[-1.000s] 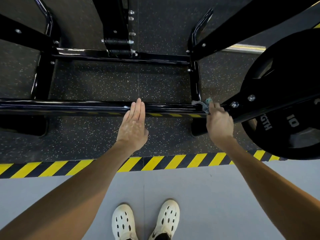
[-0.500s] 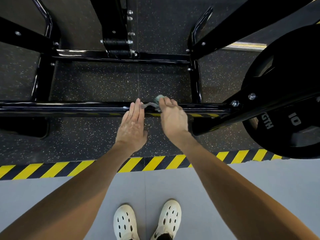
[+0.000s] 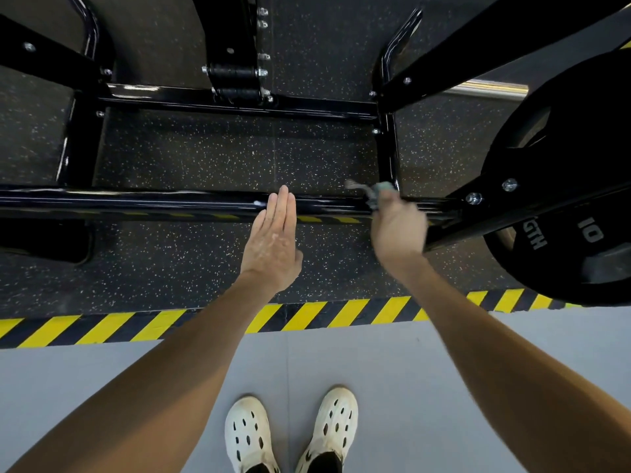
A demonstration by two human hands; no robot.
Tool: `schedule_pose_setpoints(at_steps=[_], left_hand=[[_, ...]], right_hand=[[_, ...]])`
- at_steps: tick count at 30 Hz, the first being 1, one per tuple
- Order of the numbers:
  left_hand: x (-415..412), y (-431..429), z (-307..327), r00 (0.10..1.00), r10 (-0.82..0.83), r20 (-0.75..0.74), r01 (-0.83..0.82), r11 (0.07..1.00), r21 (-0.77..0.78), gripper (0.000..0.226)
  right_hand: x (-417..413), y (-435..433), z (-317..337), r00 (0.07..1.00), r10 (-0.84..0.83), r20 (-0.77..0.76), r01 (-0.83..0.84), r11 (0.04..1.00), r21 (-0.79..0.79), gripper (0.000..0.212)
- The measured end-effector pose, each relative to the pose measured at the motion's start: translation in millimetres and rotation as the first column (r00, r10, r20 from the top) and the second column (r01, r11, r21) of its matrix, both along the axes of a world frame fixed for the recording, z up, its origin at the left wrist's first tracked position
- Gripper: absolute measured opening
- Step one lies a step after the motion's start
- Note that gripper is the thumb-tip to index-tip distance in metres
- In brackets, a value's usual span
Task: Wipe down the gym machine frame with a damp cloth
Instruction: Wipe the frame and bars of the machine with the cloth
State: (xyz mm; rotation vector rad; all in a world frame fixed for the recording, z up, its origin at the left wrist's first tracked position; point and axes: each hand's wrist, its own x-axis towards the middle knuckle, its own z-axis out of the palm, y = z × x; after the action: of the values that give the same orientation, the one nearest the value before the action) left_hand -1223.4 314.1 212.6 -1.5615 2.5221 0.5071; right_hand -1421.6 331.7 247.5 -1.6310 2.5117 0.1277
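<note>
Since half a second ago the right hand has swept the cloth away from the left hand and out along the front rail to its right end, while the left hand has stayed put. Speckled black rubber floor fills most of the view. On it stands the glossy black machine frame: a rear crossbar, two side members and the front rail, which runs across the picture from the left edge. At the right a black weight plate marked 10 hangs on an angled arm that meets the rail, with a chrome bar showing behind it. Nearer the person a yellow-and-black hazard stripe divides the rubber from a grey floor, where two white perforated shoes stand. The left hand is flat, its fingers straight and pressed together, their tips lying over the middle of the rail; whether they bear on it cannot be told. The right hand is motion-blurred, its back turned to the camera, and it grips the small grey-green cloth. The cloth is bunched against the top of the rail just beside the right side member, near two bolts on the angled arm.
</note>
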Motion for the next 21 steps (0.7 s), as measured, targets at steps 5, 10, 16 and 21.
schedule_pose_setpoints(at_steps=[5, 10, 16, 21], left_hand=[[18.9, -2.2, 5.0, 0.999, -0.017, 0.04, 0.021, 0.996, -0.082, 0.095], [67.2, -8.2, 4.7, 0.996, 0.052, 0.073, -0.046, 0.996, -0.077, 0.093], [79.9, -9.4, 1.6, 1.0, 0.028, 0.012, -0.027, 0.999, -0.027, 0.089], [77.4, -9.6, -1.1, 0.999, 0.042, 0.001, -0.042, 0.999, -0.014, 0.088]], right_hand=[[97.1, -23.1, -1.8, 0.983, 0.169, 0.07, -0.171, 0.985, 0.03, 0.031], [91.8, -24.7, 2.4, 0.969, 0.246, 0.019, -0.246, 0.965, 0.088, 0.032], [30.9, -3.4, 12.9, 0.994, 0.061, -0.085, -0.05, 0.991, 0.124, 0.032], [52.0, -14.3, 11.3, 0.998, -0.008, -0.07, 0.017, 0.992, 0.129, 0.027]])
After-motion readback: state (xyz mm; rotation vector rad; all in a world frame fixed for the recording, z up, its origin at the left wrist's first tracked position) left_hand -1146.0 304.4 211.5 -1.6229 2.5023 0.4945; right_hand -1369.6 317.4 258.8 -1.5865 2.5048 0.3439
